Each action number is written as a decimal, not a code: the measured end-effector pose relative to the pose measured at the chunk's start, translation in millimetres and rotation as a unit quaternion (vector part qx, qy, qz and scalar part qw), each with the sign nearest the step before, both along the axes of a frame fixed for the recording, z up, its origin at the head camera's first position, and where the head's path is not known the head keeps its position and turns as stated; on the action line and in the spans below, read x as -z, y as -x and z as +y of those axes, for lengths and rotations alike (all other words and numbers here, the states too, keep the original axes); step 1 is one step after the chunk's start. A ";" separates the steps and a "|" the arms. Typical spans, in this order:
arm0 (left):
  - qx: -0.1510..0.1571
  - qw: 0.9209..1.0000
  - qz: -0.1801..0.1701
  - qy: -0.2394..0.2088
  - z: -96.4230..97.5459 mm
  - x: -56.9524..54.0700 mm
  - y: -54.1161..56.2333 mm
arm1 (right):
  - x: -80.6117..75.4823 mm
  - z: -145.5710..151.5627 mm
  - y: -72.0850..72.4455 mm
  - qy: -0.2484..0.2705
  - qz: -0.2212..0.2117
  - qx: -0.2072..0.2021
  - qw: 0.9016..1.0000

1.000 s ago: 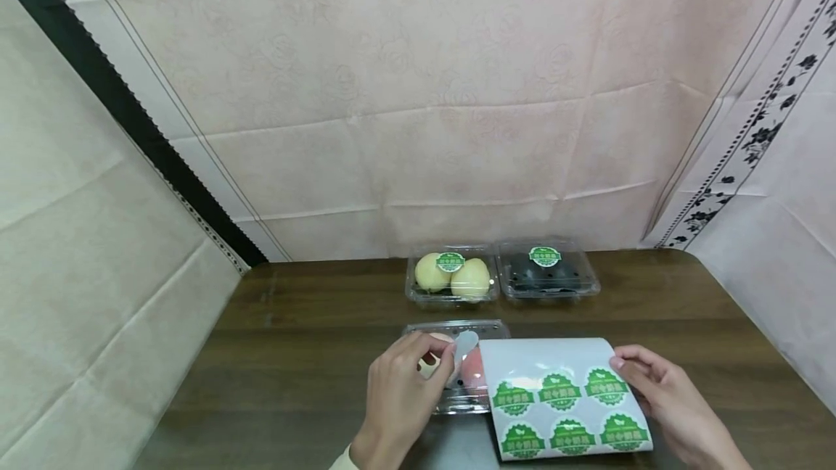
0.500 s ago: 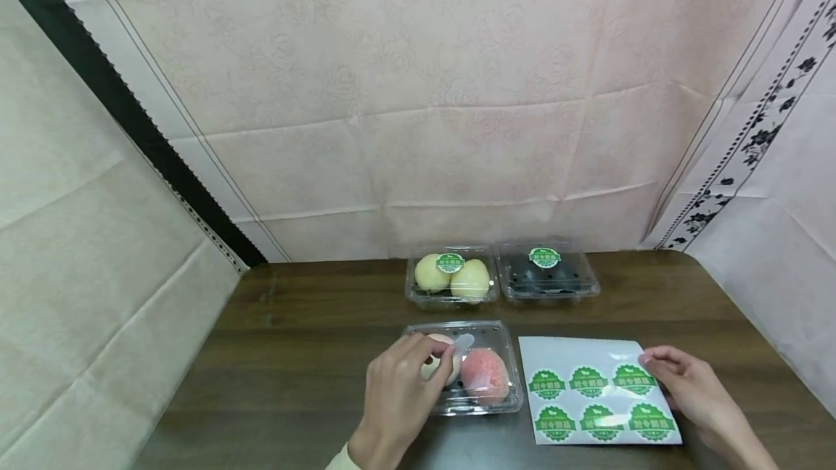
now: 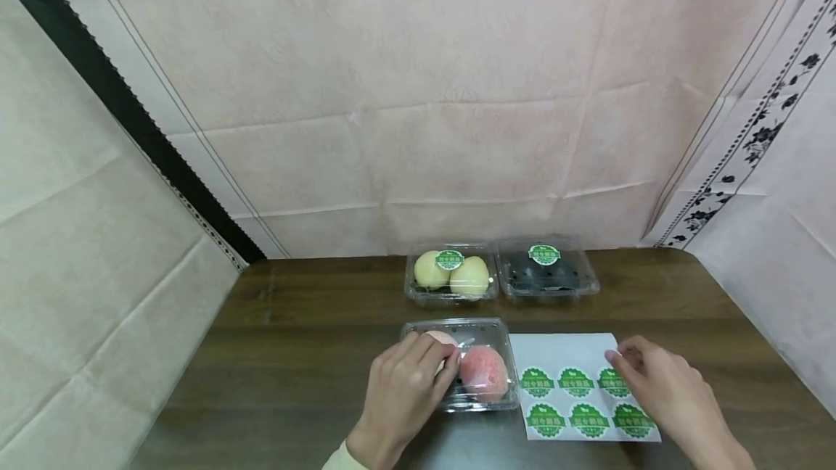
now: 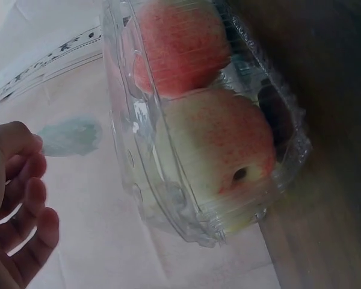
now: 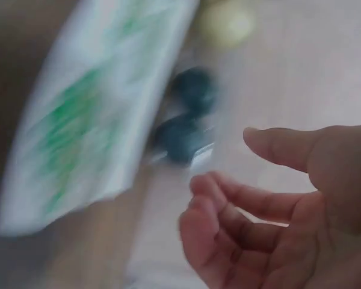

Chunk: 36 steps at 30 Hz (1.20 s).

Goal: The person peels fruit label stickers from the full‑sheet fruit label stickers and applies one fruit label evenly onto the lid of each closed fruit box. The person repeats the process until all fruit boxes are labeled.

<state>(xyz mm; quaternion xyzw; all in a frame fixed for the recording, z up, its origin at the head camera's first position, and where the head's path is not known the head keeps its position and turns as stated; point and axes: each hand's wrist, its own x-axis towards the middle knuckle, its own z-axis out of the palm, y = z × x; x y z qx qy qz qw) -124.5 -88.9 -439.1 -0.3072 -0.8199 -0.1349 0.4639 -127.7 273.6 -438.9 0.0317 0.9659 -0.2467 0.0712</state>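
Note:
A clear plastic fruit box (image 3: 503,331) holds two peaches; the redder peach (image 3: 484,373) is on the right, and my hand partly covers the paler peach (image 4: 219,144). My left hand (image 3: 406,390) is over the box's left side, its thumb and forefinger pinching a peeled label (image 4: 75,135) by one end. This label hangs just above the lid, apart from it. To the box's right is a white label sheet (image 3: 562,348) with several round green labels. My right hand (image 3: 669,386) hovers at its right edge, thumb and fingers apart, holding nothing in the right wrist view.
Behind stand two more lidded boxes, each bearing a green label. The left box (image 3: 451,297) holds two pale yellow-green fruits; the right box (image 3: 583,285) holds dark fruits. A pale cloth wall (image 3: 418,158) rises behind the wooden table (image 3: 294,368).
My right hand and the label sheet first shifted right, uncovering the red peach, then slightly back left; the hand has let go of the sheet. My left hand has lowered the label slightly toward the lid.

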 end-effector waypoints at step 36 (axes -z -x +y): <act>0.098 0.965 0.198 0.142 5.8 -6.4 12.5 | -28.4 -159.3 -9.8 0.394 0.005 -0.036 0.918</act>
